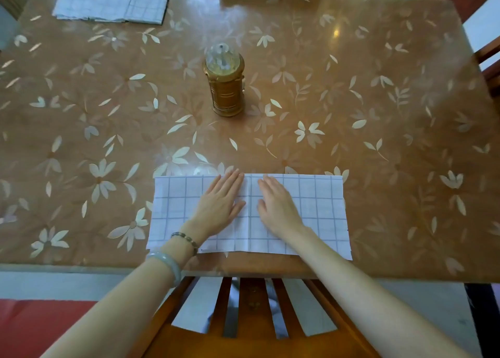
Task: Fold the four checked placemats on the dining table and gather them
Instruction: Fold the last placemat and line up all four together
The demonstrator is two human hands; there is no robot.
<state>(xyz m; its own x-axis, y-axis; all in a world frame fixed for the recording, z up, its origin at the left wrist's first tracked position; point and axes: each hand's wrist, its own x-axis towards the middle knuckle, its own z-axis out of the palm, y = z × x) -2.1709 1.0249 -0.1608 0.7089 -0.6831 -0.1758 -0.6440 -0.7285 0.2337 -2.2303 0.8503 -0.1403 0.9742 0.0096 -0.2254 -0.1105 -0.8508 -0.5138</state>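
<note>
— Both hands? 
— Left hand [220,204] and right hand [278,208] lie flat, fingers straight, pressing a checked cloth placemat [319,208], a rectangle at the glossy floral table's [351,100] near edge.
— Others? 
— Folded stack [112,0], far-left corner.

Two hands [219,203] [278,208], one placemat [319,211], one folded stack [111,0], one lantern [226,81].

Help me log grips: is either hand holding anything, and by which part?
Nothing is held. The left hand and the right hand lie flat, fingers straight, pressing the middle of the checked placemat.
</note>
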